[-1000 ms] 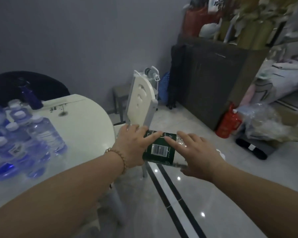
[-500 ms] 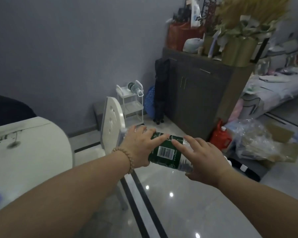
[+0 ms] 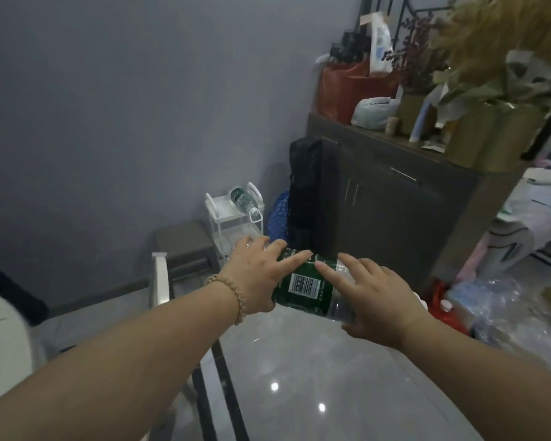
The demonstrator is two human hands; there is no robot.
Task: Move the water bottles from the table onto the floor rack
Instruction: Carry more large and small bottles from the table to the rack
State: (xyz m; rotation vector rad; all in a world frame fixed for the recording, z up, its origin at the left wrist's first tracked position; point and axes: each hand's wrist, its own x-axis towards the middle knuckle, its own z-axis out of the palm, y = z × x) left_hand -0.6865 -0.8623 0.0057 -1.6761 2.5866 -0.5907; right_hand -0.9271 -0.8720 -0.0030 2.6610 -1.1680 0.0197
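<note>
Both hands, left hand (image 3: 257,278) and right hand (image 3: 376,300), clamp one bottle (image 3: 306,286) sideways; risk: rack (image 3: 226,214) top already holds a lying bottle (image 3: 243,200), so it may roll off.

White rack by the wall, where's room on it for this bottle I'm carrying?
On the white rack, the top shelf is bare left of the lying bottle, toward the left handle. Its right side is taken. Lower shelves look empty, partly hidden behind the left hand.
</note>
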